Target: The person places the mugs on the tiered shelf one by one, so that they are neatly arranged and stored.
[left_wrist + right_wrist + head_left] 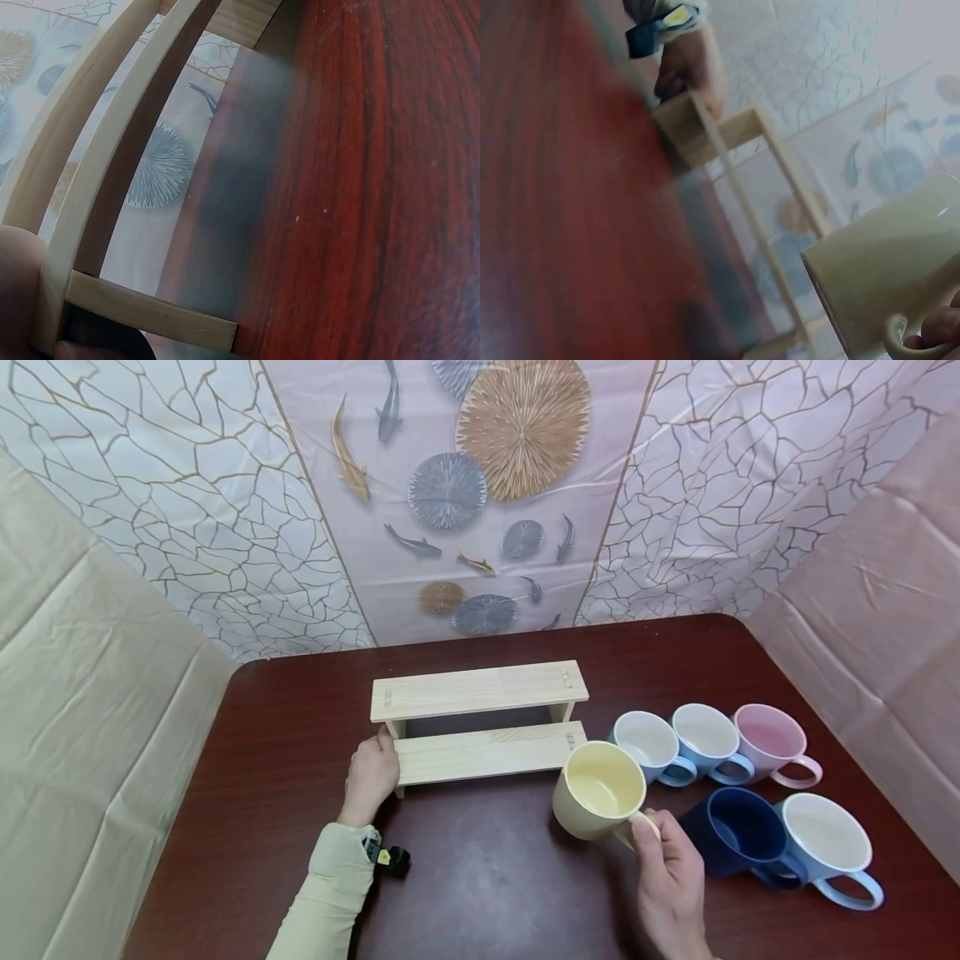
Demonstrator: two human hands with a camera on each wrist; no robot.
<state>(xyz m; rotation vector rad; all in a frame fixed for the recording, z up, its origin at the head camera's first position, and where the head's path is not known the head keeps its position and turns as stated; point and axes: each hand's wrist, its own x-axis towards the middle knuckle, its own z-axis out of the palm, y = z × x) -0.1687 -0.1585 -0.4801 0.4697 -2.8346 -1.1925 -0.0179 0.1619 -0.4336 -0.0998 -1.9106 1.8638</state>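
Right hand (672, 877) gripped a likely breakable yellow mug (600, 789) by its handle (895, 337), seemingly safest; left hand (371, 781) pinched a 2-tier wooden rack (483, 753).

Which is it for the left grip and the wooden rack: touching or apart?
Touching: the head view shows the left grip holding the wooden rack at its lower left end, without a gap.

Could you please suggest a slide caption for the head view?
Right hand holding a yellow mug by its handle, left hand gripping a two-tier wooden rack, five other mugs at right.
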